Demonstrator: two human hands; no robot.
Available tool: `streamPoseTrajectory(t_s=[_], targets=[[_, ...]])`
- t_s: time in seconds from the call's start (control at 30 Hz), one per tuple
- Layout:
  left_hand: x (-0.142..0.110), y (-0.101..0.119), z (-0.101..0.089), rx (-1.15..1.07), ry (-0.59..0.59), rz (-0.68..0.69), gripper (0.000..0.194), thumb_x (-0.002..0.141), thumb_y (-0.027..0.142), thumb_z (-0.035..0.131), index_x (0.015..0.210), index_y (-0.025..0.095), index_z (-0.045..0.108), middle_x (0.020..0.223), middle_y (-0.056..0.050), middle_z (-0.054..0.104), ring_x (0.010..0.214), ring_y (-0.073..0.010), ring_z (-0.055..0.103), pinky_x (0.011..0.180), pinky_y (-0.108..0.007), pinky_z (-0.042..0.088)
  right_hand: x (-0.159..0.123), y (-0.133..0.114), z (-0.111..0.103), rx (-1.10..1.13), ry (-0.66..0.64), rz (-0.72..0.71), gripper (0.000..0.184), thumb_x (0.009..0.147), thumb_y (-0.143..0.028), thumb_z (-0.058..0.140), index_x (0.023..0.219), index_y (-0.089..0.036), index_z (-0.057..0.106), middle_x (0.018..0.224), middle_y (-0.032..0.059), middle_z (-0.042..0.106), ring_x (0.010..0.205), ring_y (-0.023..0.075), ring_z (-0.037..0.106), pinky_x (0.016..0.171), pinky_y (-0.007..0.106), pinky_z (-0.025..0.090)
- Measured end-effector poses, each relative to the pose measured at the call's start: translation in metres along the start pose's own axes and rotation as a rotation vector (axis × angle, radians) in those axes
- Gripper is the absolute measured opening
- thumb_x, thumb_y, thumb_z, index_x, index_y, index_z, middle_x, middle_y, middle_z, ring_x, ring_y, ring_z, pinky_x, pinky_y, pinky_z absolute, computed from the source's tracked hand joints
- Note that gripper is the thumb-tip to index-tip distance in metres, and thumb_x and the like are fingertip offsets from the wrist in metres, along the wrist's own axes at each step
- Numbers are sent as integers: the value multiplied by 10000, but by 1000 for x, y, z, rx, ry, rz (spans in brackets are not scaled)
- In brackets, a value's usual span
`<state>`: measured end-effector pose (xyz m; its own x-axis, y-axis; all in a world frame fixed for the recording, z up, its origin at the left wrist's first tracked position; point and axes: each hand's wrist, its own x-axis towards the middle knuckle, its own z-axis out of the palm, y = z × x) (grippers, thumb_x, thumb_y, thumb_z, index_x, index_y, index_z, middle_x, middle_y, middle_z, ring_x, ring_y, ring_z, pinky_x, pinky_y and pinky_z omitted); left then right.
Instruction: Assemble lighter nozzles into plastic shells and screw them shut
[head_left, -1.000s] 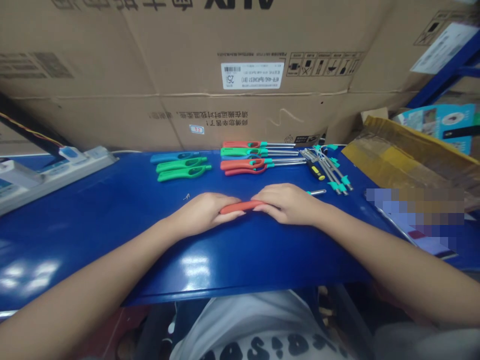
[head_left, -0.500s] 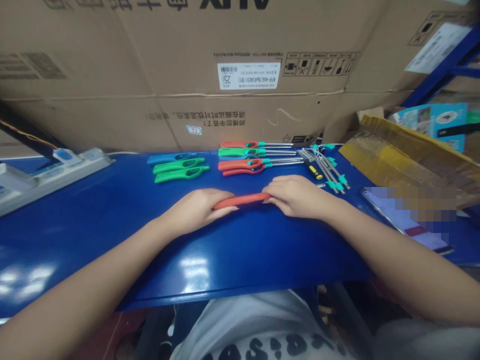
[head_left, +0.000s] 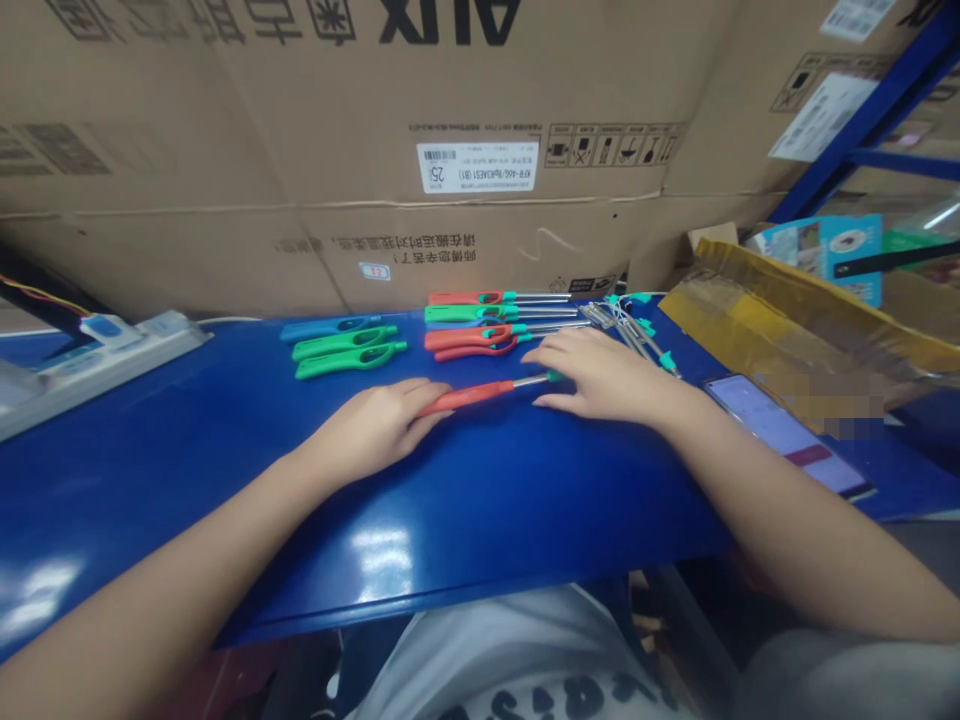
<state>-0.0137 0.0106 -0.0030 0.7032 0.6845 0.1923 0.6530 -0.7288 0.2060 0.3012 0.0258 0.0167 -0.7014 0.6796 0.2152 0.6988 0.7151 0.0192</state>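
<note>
Head view gives me a blue metal workbench (head_left: 480,520), glossy under the lights, with large cardboard cartons (head_left: 315,120) stacked against its far edge and a blue shelf upright (head_left: 847,130) at the upper right. The cartons are closed, so I can't see their contents. A white power strip (head_left: 112,365) lies at the bench's left end, and a yellow-taped cardboard package (head_left: 750,320) sits at the right, beside a smartphone (head_left: 787,435), its screen partly blurred out. A teal printed box (head_left: 821,250) stands behind the package.

On the bench, blue and green lighter handles (head_left: 345,345) lie in a group, next to red and green utility lighters (head_left: 480,325) in rows, and a bundle of steel lighter tubes with teal fittings (head_left: 630,325).

A red utility lighter (head_left: 469,397) lies across the bench between my operator's hands. The left hand (head_left: 375,430) has its fingers together against the red handle's end. The right hand (head_left: 604,378) has its fingers slightly spread over the teal collar. I can't tell whether either hand is gripping it.
</note>
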Motion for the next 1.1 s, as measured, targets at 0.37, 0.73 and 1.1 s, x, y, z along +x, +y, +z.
streamPoseTrajectory(t_s=[0.37, 0.73, 1.1], targets=[[0, -10, -5, 22, 13, -12, 331, 1029, 387, 433, 1191, 181, 635, 1087, -85, 719, 946, -247, 690, 790, -333, 519, -2, 23, -6, 71, 55, -53, 199, 964, -315, 603, 928, -162, 725, 947, 94, 734, 917, 243, 642, 877, 386, 456], [0, 3, 10, -99, -54, 52, 299, 1033, 355, 459, 1196, 178, 637, 1092, -81, 730, 969, -222, 699, 831, -309, 525, 7, -12, 15, 116, 48, -229, 258, 1003, -324, 539, 910, -147, 702, 888, 100, 709, 864, 218, 615, 796, 341, 444], [3, 11, 5, -326, 3, -78, 341, 979, 431, 533, 853, 154, 687, 678, 6, 607, 602, -126, 519, 589, -249, 383, 8, -19, 18, 47, 122, -255, 302, 1037, -300, 466, 1015, -122, 709, 904, 114, 724, 857, 225, 608, 800, 356, 446]])
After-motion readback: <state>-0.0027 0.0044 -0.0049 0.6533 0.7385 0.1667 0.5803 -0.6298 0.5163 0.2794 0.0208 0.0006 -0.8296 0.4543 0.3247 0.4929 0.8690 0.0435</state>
